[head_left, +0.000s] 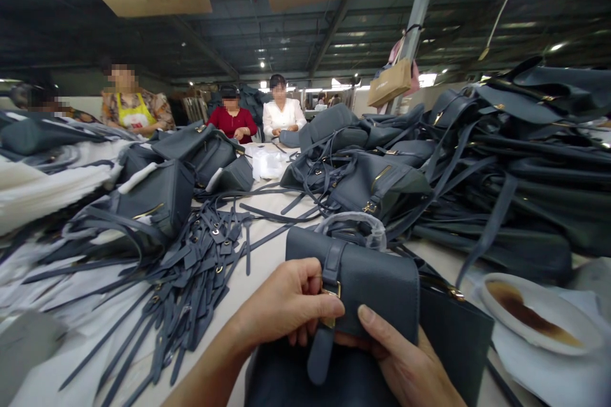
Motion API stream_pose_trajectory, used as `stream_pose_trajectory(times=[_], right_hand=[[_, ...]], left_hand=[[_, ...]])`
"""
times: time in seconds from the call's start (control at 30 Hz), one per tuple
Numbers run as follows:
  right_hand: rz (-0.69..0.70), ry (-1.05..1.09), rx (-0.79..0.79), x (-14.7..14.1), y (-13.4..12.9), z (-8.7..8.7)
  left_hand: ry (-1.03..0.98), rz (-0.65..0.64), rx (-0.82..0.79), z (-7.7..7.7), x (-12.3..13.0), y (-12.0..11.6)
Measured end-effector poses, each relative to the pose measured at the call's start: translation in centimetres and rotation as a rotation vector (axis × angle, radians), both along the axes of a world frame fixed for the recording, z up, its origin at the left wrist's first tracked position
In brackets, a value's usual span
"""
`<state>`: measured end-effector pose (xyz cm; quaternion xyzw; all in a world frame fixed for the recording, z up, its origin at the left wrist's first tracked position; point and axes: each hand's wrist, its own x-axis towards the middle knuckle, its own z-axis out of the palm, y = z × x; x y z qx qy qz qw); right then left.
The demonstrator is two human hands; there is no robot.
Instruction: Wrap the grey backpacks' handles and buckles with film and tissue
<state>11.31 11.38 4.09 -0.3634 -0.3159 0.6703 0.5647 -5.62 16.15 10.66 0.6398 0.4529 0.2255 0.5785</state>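
Note:
A dark blue-grey bag [377,280] with a wide flap lies in front of me. Down the flap's left part runs a short strap [321,356] through a gold buckle [334,296], its rounded end hanging below. My left hand [291,302] pinches the strap at the buckle, thumb across the metal. Under the flap's lower edge go the fingers of my right hand [405,356], while its thumb presses on the front. A handle [356,219] wrapped in clear plastic arches behind the flap.
Loose straps [191,292] are heaped at left, beside white sheets [52,197]. Finished-looking bags [515,184] pile high at right, above a stained white dish [537,311]. More bags [162,197] stand at left. Several people [281,111] sit across the table.

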Motion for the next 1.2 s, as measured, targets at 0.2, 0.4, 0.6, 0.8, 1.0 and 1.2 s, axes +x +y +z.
stream_pose_trajectory(times=[0.2, 0.4, 0.6, 0.8, 1.0, 1.2], right_hand=[[-0.034, 0.006, -0.004, -0.3, 0.1, 0.6], [-0.063, 0.033, 0.002, -0.4, 0.0, 0.7], [-0.113, -0.029, -0.055, -0.3, -0.4, -0.1], [-0.102, -0.051, -0.057, -0.1, -0.6, -0.3], [-0.111, -0.012, -0.033, -0.4, -0.1, -0.2], [-0.123, -0.085, -0.035, -0.1, 0.0, -0.2]], left_hand=[[-0.147, -0.094, -0.08, -0.4, -0.8, 0.7], [-0.122, -0.126, -0.061, -0.5, -0.5, 0.6], [0.03, 0.065, 0.006, -0.1, 0.4, 0.1], [-0.15, -0.11, -0.142, -1.3, -0.6, 1.3], [-0.273, -0.207, -0.182, -2.4, -0.9, 2.2], [-0.167, -0.185, -0.13, -2.1, -0.6, 1.8]])
